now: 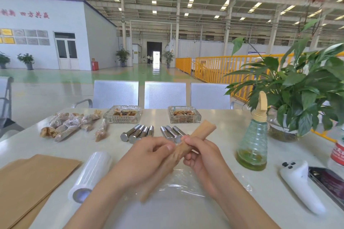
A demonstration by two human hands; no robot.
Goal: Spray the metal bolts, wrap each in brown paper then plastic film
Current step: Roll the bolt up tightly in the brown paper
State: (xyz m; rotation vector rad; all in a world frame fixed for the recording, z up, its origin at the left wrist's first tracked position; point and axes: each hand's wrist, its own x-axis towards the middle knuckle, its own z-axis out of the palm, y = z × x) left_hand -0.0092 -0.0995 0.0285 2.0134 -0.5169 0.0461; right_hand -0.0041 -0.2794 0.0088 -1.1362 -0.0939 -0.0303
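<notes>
film sheet [178,182] flat on table, directly under the roll | paper-wrapped bolt [178,152] held just above it – left hand [147,156] pinches near end, right hand [201,152] grips mid-shaft | likely heavy, stiff core, loose paper ends – hold the shaft, not the flaps | bare bolts [137,133] beyond roll | wrapped pile [68,123] far left of it

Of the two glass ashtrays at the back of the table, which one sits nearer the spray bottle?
The right-hand ashtray, behind the three-bolt group; the left-hand ashtray sits farther from the spray bottle.
</notes>
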